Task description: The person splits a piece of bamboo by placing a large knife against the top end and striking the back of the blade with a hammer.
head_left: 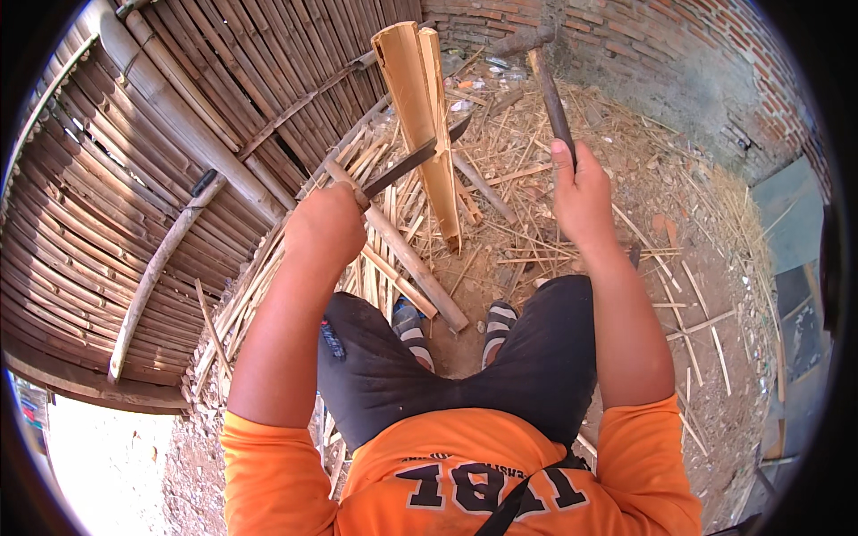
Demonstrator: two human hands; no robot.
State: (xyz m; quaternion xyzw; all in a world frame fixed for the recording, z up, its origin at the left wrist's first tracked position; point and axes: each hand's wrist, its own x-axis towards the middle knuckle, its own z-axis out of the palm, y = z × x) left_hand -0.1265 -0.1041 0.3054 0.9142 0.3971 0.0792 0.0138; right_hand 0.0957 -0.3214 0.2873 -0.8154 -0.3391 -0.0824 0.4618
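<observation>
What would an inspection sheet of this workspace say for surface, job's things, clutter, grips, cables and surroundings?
Surface: dirt ground, partly covered with dry straw.
Job's things: split bamboo on end; the blade of a long knife passes through it, tip showing beyond; hammer raised, apart from both.
Clutter: bamboo strips heaped at left; a round pole lying by the feet; small pale litter farther off, too small to identify.
Grips: left grip closed on the knife handle; right grip closed on the hammer handle.
Cables: nothing seen.
Surroundings: slatted wall at left, brick wall ahead and right.
</observation>
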